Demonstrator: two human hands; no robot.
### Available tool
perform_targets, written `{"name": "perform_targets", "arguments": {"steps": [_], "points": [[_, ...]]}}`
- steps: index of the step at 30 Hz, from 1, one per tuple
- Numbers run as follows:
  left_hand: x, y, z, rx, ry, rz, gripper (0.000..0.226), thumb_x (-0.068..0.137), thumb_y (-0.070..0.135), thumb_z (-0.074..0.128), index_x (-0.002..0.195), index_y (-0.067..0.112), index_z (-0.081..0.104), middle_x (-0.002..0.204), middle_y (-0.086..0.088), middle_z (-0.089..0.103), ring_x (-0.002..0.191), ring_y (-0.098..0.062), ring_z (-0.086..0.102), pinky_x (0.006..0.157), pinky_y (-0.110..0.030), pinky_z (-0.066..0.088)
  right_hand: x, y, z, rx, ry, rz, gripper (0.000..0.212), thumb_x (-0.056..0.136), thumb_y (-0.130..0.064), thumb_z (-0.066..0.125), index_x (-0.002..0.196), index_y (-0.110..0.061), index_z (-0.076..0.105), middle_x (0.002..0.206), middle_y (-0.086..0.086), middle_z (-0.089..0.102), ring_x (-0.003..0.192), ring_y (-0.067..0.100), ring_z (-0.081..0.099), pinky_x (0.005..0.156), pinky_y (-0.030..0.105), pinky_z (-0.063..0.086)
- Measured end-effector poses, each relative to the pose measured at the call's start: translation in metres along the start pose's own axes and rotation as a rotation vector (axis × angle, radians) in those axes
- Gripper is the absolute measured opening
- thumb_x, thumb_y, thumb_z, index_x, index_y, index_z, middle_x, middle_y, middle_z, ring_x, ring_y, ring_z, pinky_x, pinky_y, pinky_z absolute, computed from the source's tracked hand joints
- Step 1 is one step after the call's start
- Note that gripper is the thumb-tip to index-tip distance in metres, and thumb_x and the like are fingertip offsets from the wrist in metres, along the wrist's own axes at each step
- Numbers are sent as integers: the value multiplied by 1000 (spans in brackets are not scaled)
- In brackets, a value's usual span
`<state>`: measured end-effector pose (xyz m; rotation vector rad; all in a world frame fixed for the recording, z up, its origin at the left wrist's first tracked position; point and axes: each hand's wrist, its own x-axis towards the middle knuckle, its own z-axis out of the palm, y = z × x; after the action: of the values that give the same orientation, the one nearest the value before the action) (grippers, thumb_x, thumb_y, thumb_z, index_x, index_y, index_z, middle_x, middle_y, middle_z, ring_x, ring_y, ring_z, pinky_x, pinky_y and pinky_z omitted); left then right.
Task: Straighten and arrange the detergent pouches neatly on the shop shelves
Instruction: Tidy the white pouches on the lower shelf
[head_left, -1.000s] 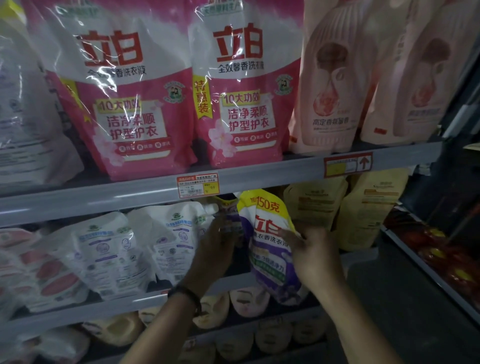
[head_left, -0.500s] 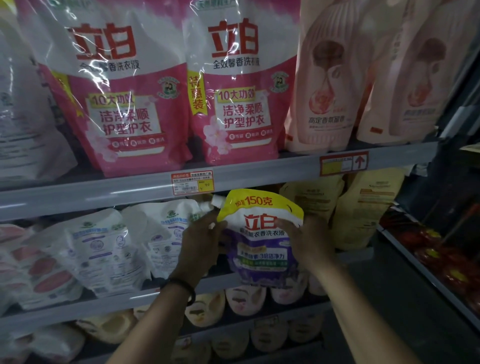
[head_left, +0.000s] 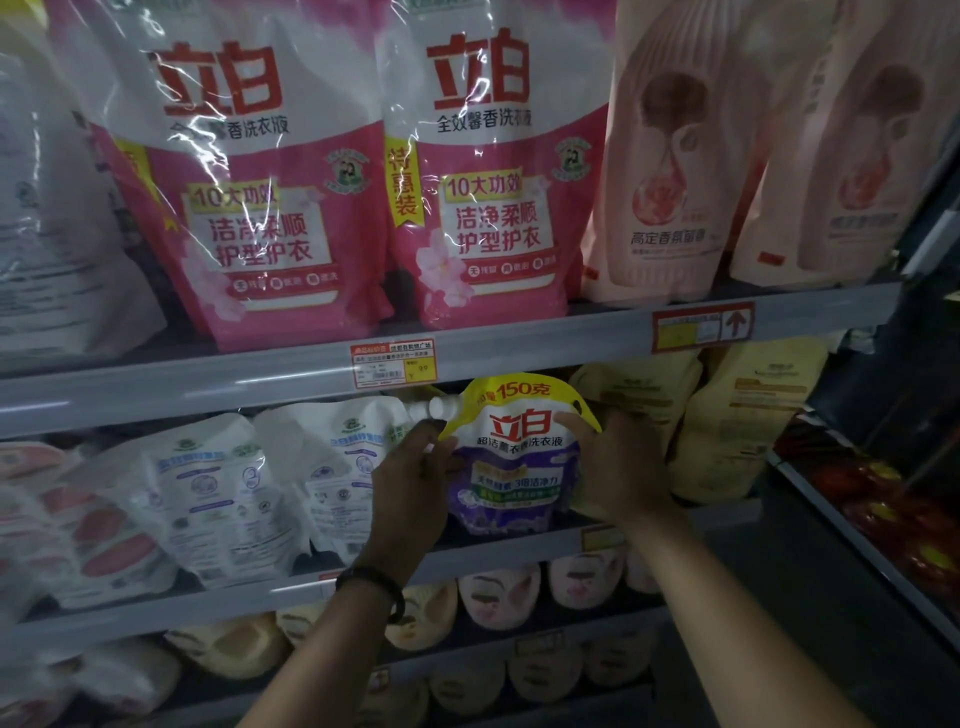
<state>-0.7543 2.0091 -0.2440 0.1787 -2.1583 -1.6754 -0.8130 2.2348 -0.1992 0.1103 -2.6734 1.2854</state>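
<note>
2 hands held 1 purple, yellow-topped soft plastic detergent pouch upright, label facing outward, on the grey metal middle shelf. The pouch stood between the white printed pouches on its left and the pale yellow pouches on its right. The left hand gripped the pouch's left edge just below the white screw-cap spout, fingers curled. The right hand wrapped its fingers round the right edge near the top corner. Whether the base bore fully on the shelf could not be told, as the hands and the dim light hid it.

Probable step: seating the pouch in its row and squaring its face.

Risks, as judged:
1. The pouch looked soft and stood close to the shelf's front lip, so release before the base spread flat could let it slump forward or slide off.
2. The spout lay just under the grey upper shelf rail and its red-edged price tag, so any lift could catch there.
3. The white pouches leaned, so a sideways push could tip them further.
</note>
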Motion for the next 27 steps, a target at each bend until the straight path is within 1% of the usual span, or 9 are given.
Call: {"name": "perform_targets", "arguments": {"steps": [3,6,8,12,15,19,21,24,27], "points": [[-3,-6,-1,65,-4,10,25,111,22,51,102,40,66,105,1,80,96,-15,78,80,-51,66,0,6,7,77,-21,-18,36,102,-44,64,93,-10,75,80,-4,72,74,8,67,69,29,51],[-6,-14,-1,133,-9,-9,20,111,21,52,105,34,65,105,2,78,95,-14,76,78,-52,64,-2,13,15,114,39,-17,43,101,-39,68,77,-3,69,66,-1,66,65,8,64,63,24,42],[-8,-18,-1,164,-39,-7,15,111,22,52,114,27,66,109,2,77,100,-13,75,81,-49,65,-2,15,18,96,23,3,40,101,-37,68,82,-3,72,65,-6,62,63,5,60,62,16,41],[-11,-19,-1,178,-77,-18,23,110,21,53,105,41,62,111,0,75,103,-19,75,83,-49,65,-3,22,19,112,-72,72,25,103,-35,65,101,-12,75,77,-11,60,75,11,59,80,32,53],[-8,-21,0,214,-49,-17,23,110,25,55,100,44,63,106,3,75,96,-16,76,79,-51,65,4,21,22,19,-64,69,38,104,-41,64,92,-6,73,77,-3,66,74,18,66,65,29,46],[-5,-20,0,221,-47,-50,15,108,25,58,100,37,64,104,0,76,95,-18,77,78,-53,64,7,14,23,-1,-37,87,44,105,-41,62,68,-17,57,63,-5,58,61,11,59,53,20,36],[-3,-15,0,292,-65,-30,10,107,27,59,100,31,64,104,1,74,94,-16,76,78,-45,65,6,14,25,-22,-20,59,44,106,-40,60,68,-19,53,62,-7,55,60,10,57,52,17,33],[-2,-12,0,437,-74,12,15,108,28,58,115,23,70,103,6,71,91,-9,71,70,-16,55,7,19,26,-55,35,-12,37,105,-39,62,78,-14,58,66,-6,56,65,16,58,55,19,33],[-3,-11,-2,464,-73,34,22,109,29,56,121,19,72,107,4,74,89,-5,70,65,-8,49,8,30,30,31,83,-19,33,103,-40,64,100,-7,70,89,6,74,86,24,71,71,31,51]]}}
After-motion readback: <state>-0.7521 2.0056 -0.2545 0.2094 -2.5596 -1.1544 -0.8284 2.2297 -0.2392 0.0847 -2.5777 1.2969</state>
